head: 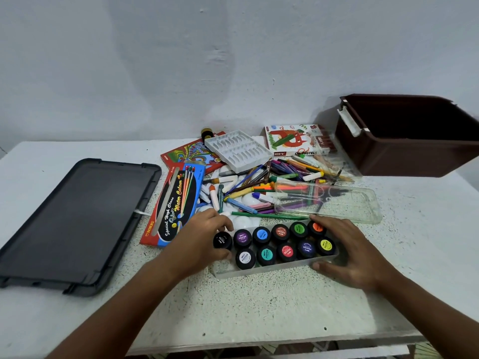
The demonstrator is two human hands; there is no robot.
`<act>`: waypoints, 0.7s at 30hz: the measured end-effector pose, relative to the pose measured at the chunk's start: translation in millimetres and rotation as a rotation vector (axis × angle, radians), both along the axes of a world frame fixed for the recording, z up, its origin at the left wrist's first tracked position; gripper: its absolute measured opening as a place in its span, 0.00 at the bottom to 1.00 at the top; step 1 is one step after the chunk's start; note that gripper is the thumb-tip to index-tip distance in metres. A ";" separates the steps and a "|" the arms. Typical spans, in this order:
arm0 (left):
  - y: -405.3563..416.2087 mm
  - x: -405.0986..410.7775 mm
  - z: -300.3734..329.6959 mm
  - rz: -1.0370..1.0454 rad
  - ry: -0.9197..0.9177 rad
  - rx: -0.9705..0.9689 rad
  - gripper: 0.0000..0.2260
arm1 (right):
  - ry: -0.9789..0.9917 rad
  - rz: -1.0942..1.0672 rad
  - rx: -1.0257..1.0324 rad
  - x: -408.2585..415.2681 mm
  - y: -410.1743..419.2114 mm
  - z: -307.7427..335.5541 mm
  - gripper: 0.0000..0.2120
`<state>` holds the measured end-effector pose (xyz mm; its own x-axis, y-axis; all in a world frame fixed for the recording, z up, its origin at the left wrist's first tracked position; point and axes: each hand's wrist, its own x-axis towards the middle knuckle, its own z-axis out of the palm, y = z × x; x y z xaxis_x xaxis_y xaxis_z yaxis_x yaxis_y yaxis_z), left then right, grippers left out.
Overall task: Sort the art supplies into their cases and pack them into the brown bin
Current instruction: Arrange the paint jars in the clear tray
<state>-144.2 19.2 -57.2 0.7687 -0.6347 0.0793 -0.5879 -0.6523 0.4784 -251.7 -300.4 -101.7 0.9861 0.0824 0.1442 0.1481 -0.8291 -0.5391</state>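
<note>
A clear plastic case (261,271) near the table's front holds two rows of poster paint pots with coloured lids. My left hand (199,239) grips a black-lidded pot (223,240) at the case's left end. My right hand (347,251) holds the case's right end, fingers over its far edge and thumb on its near edge. Behind the case lies a heap of loose crayons, markers and pencils (261,187). The brown bin (414,136) stands open at the back right.
A dark grey lid (77,224) lies flat on the left. A watercolour box (176,203), a red booklet (191,154), a white plastic insert tray (238,150), an oil pastels box (295,139) and a clear case lid (329,203) surround the heap.
</note>
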 end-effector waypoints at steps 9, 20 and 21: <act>-17.6 97.0 51.5 0.193 -0.014 -0.090 0.10 | 0.007 0.003 -0.020 1.0 0.1 0.8 0.41; -58.3 240.5 12.5 0.436 0.015 0.330 0.23 | 0.047 0.022 -0.038 0.7 -1.6 2.4 0.40; -63.3 244.0 10.3 0.449 0.036 0.359 0.24 | 0.051 0.019 -0.041 0.7 -2.3 1.9 0.40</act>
